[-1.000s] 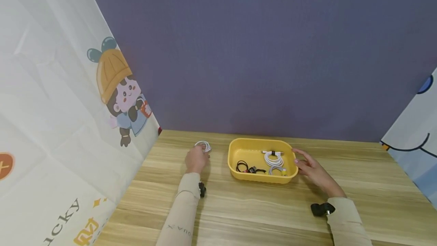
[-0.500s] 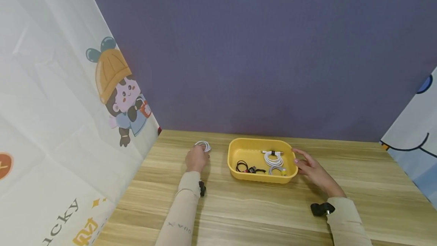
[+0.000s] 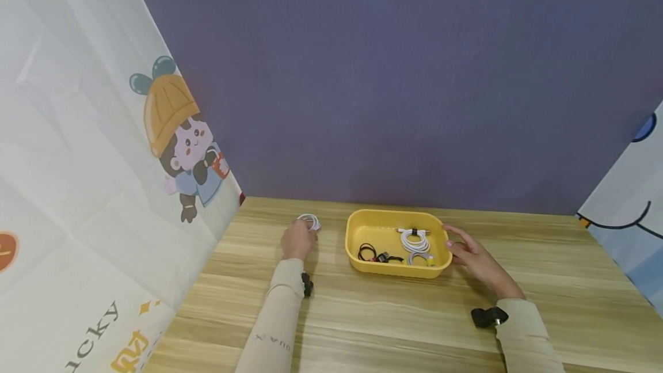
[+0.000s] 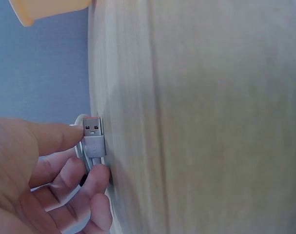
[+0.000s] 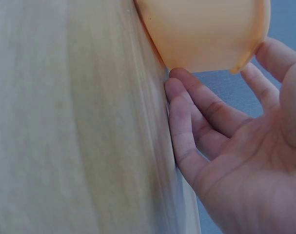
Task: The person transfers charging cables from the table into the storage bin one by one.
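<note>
At the table's back left, my left hand grips a coiled white USB cable. In the left wrist view the thumb presses beside the cable's USB plug, while the other fingers curl around the coil, hiding part of it. A yellow plastic basket stands to the right of that hand. My right hand touches the basket's right end, with thumb and index finger at the rim. The right wrist view shows its other fingers low beside the basket wall.
Inside the basket lie a white cable coil with a black strap, a grey cable with a yellow part and a thin black cable. A dark blue-grey panel rises behind the wood-grain table.
The left hand and the white USB cable shift very slightly. The basket and the right hand stay where they were.
</note>
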Demonstrator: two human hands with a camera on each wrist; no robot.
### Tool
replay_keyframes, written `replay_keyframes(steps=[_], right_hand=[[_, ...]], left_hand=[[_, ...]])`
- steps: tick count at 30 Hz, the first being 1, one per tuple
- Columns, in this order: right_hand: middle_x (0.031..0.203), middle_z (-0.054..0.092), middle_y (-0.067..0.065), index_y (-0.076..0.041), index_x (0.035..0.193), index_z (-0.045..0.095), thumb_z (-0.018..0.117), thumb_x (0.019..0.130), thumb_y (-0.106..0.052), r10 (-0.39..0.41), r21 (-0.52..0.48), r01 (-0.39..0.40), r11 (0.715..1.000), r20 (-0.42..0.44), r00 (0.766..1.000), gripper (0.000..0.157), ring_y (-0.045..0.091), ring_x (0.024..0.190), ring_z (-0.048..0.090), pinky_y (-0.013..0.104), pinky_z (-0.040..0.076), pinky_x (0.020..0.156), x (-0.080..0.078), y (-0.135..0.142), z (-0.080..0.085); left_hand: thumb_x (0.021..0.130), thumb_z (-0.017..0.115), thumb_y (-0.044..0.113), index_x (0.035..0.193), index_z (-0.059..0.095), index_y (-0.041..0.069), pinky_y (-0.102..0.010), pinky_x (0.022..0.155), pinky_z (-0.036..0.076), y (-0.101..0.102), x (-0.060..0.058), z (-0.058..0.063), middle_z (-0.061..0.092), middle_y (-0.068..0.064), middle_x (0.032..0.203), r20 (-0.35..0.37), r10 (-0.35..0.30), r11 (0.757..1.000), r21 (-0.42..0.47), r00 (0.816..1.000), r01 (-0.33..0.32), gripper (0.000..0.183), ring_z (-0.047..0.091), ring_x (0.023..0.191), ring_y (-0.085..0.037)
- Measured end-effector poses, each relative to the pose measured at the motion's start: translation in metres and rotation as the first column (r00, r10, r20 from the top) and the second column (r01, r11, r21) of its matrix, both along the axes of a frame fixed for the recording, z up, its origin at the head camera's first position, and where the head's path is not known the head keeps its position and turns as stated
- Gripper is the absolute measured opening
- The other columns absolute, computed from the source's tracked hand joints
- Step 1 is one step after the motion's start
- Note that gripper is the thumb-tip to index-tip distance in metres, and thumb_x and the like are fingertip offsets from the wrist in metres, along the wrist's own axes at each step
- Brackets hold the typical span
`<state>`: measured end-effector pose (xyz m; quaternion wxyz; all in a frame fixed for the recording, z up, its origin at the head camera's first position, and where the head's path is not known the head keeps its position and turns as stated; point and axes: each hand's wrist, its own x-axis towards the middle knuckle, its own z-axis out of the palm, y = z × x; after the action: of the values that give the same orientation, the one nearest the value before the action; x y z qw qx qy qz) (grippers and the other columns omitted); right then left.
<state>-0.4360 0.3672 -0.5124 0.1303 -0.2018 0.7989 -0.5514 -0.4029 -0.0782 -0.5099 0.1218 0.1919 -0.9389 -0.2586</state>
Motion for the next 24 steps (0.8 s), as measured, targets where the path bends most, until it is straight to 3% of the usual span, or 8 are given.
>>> replay_keyframes(steps=[12, 24], right_hand=[[0.154, 0.039, 0.035, -0.013, 0.162, 0.025, 0.05, 0.109, -0.035, 0.005, 0.003, -0.005, 1.0, -0.002, 1.0, 0.063, -0.012, 0.112, 0.058, 0.029, 0.058, 0.09, -0.0007, 0.0006, -0.0009], [0.155, 0.038, 0.034, -0.014, 0.163, 0.023, 0.05, 0.109, -0.035, 0.011, 0.006, -0.011, 1.0, 0.009, 1.0, 0.064, -0.011, 0.113, 0.057, 0.031, 0.058, 0.091, 0.0001, 0.001, 0.0008]], left_hand=[[0.089, 0.072, 0.015, 0.07, 0.076, 0.021, -0.039, 0.052, 0.044, 0.0001, 0.0011, 0.0004, 0.077, -0.009, 0.087, -0.015, -0.005, 1.0, 0.005, 1.0, 0.005, 0.02, 0.065, 0.066, -0.028], [0.089, 0.077, 0.019, 0.074, 0.079, 0.018, -0.041, 0.057, 0.05, -0.0031, -0.0008, -0.004, 0.078, -0.009, 0.091, -0.063, -0.019, 1.0, 0.008, 0.998, 0.019, 0.015, 0.069, 0.073, -0.032]])
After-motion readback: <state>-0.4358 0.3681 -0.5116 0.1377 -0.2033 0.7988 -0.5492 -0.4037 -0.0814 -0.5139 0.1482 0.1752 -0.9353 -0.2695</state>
